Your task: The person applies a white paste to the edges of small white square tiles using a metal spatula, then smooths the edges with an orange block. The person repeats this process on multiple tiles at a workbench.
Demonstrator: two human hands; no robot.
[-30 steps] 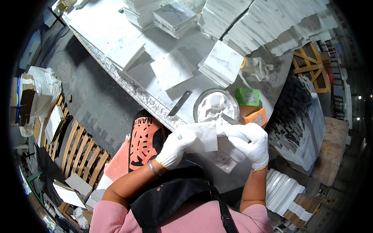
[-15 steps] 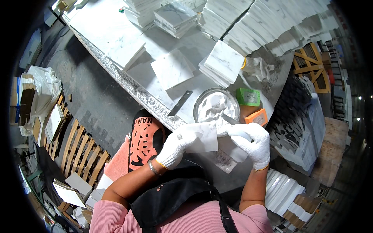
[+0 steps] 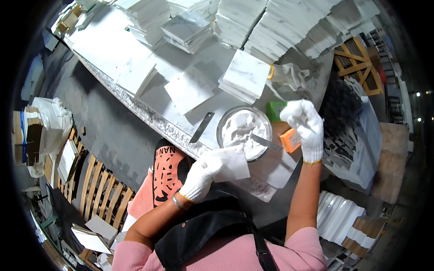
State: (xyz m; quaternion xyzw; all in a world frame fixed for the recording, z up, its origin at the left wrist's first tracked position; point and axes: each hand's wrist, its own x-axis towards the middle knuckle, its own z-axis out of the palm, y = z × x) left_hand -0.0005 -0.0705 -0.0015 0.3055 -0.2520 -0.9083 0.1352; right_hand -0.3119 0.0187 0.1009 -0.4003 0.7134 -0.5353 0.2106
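Grips white tile (image 3: 234, 163) in left hand (image 3: 202, 174), at six o'clock from bowl (image 3: 219, 131); curls right hand (image 3: 305, 122) toward three o'clock, cannot tell if holding anything. Looks partway, with white tile not yet put down.

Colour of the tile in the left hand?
Tile: white with faint grey marks, best in head view.

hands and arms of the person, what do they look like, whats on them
The left hand and right hand wear white, knit-looking gloves with yellow edging at the cuffs. A silver-coloured bracelet circles the left wrist. The forearms are bare below short, pink, ribbed sleeves.
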